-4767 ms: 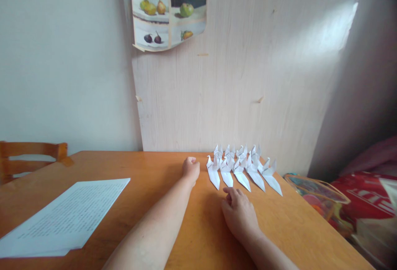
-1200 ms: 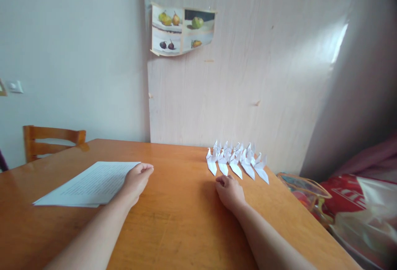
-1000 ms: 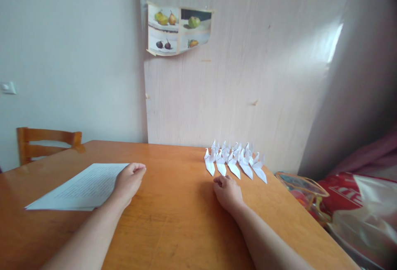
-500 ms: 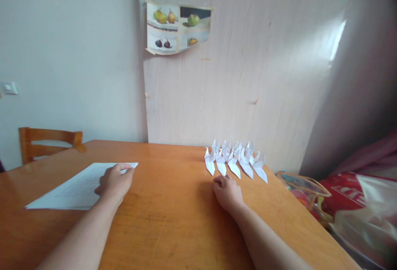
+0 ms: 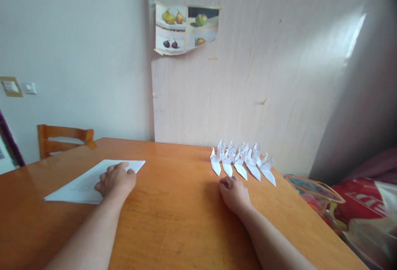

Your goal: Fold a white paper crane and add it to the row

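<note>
My left hand [image 5: 115, 181] lies over a stack of printed white paper [image 5: 81, 185] on the left of the table. Its fingers are spread across the sheets, and it covers part of the stack's right side. On the right, my right hand [image 5: 235, 194] rests on the tabletop with its fingers curled in, and nothing shows in them. Just beyond it, several white folded paper cranes [image 5: 240, 163] stand in rows, apart from the hand.
The wooden table [image 5: 173, 208] reaches back to the wall. A wooden chair [image 5: 66, 132] stands beyond its far left corner. Bags, one of them a red and white bag [image 5: 361, 199], lie past the right edge. A fruit picture [image 5: 187, 29] hangs on the wall.
The view has turned a little to the left. My left hand's fingers have gone from bent near the paper's far edge to spread over the sheets. My right hand stays curled in place.
</note>
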The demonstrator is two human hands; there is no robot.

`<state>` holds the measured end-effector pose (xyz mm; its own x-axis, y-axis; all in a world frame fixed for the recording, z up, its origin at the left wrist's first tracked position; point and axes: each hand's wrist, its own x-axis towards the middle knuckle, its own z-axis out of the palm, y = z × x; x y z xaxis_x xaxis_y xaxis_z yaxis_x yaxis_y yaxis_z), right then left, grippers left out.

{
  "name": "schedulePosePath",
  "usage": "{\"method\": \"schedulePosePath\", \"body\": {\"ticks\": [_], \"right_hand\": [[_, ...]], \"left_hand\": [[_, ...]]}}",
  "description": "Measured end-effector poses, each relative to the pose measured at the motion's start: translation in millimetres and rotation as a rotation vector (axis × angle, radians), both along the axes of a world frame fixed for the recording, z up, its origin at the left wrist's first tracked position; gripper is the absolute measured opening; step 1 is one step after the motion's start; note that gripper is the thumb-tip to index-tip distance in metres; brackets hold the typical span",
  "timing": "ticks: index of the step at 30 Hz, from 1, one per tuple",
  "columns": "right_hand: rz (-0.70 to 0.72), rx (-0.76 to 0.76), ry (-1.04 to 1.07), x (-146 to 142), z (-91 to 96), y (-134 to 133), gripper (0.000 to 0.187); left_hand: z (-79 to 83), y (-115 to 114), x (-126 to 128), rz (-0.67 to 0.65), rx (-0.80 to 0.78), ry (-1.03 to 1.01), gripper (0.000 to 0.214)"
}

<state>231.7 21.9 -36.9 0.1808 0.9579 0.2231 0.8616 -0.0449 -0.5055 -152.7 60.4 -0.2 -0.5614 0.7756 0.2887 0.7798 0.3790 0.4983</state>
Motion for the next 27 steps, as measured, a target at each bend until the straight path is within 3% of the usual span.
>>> {"method": "schedulePosePath", "body": {"ticks": [3,15,27], "right_hand": [[0.003,-0.003,-0.004,1,0.5,0,0.026],[0.007,-0.009,-0.023,2,-0.9,0,0.025],[0.031,-0.021,-0.063,8,-4.4,2,0.029]], "left_hand": [[2.4,-3,3,0.062,-0.062,0.041,0.052],[-10.0,2,5,0.032,-0.212,0.072,0.044],[-13.8,0,8,0.054,-0.185,0.090,0.036]]}}
